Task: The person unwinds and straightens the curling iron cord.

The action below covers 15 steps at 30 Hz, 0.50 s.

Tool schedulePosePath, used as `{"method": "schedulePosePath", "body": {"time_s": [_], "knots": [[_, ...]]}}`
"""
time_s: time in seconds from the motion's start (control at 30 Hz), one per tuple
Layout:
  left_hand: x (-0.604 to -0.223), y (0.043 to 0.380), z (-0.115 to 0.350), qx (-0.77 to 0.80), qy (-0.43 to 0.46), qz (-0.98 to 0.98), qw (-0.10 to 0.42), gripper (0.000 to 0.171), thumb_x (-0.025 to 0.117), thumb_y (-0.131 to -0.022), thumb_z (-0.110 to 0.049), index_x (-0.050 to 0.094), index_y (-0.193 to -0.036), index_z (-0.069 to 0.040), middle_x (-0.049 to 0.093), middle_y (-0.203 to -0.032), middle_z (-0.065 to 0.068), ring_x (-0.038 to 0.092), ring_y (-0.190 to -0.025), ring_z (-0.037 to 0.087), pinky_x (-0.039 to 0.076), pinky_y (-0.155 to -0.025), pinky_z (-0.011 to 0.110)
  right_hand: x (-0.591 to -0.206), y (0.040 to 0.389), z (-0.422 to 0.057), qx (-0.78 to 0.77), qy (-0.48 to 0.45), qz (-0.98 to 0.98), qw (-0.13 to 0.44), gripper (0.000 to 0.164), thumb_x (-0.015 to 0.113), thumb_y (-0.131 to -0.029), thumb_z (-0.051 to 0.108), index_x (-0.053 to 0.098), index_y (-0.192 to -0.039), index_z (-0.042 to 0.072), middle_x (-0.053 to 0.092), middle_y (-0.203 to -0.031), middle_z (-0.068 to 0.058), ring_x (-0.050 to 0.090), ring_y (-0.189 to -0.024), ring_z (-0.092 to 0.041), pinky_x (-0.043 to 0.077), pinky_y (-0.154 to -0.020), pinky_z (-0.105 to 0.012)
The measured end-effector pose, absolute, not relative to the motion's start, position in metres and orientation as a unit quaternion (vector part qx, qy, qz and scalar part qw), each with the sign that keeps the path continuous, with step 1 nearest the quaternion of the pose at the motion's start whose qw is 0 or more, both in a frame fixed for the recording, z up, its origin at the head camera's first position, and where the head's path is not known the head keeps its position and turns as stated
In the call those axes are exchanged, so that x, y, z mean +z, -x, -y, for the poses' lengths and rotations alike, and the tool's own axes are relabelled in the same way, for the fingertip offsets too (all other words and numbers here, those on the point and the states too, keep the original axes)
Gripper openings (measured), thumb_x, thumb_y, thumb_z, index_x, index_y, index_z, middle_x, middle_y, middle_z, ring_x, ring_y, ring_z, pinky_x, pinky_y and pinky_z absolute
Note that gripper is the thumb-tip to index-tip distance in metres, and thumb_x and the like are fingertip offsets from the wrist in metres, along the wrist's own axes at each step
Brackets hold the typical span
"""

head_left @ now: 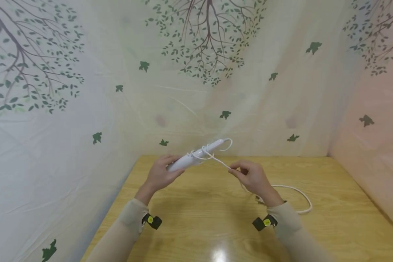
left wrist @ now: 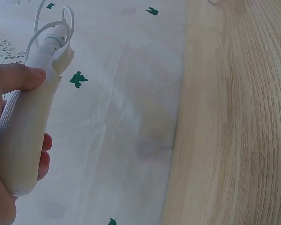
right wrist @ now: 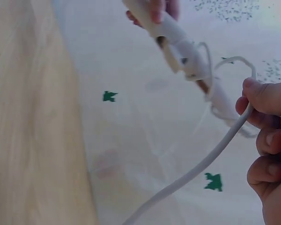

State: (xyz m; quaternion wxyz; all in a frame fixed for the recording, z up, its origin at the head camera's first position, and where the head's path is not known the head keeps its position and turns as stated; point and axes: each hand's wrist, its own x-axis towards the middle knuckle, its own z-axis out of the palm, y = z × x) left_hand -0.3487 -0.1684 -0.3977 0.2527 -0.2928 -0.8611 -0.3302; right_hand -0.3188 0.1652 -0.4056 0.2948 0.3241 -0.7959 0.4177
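Observation:
A long white wand-shaped appliance (head_left: 186,162) is held up above the table, tilted with its narrow end up and to the right. My left hand (head_left: 160,173) grips its wide end, thumb along one side and fingers round the other, as the left wrist view shows on the white body (left wrist: 25,126). Loops of white cord (head_left: 218,160) lie round the narrower part, which has a gap along it in the right wrist view. Thumb and forefinger of my right hand (head_left: 253,178) pinch the cord (right wrist: 196,168), which runs taut to the appliance.
More cord (head_left: 309,203) curves over the wooden table (head_left: 199,218) beyond the right wrist. A small plug-like end (head_left: 259,199) shows beside that wrist, partly hidden. Behind the table hangs a pale curtain (head_left: 190,120) printed with trees and green leaves.

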Motion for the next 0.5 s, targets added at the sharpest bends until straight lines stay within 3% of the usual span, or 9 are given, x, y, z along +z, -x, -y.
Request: {"method": "schedulePosePath", "body": {"time_s": [0.2,0.5], "knots": [[-0.401,0.348,0.168,-0.326,0.286,0.869,0.238,0.040,0.081,-0.079,-0.025,0.071,-0.114,-0.010,0.070,-0.113,0.009,0.066,-0.096,0.024,0.056,-0.074,0.041,-0.377,0.323,-0.179,0.362,-0.338,0.795,0.351,0.014,0.077,-0.079,0.001,0.075,-0.089,0.010,0.061,-0.067,0.007,0.033,-0.048,0.001,0.029,-0.043,-0.015],[-0.405,0.343,0.167,-0.304,0.298,0.875,0.231,0.039,0.081,-0.079,-0.028,0.072,-0.113,-0.011,0.069,-0.101,0.004,0.064,-0.085,0.018,0.052,-0.068,0.035,-0.352,0.336,-0.194,0.316,-0.321,0.798,0.400,0.010,0.077,-0.080,0.001,0.075,-0.088,0.006,0.061,-0.066,0.005,0.030,-0.048,0.000,0.027,-0.043,-0.016]]}}
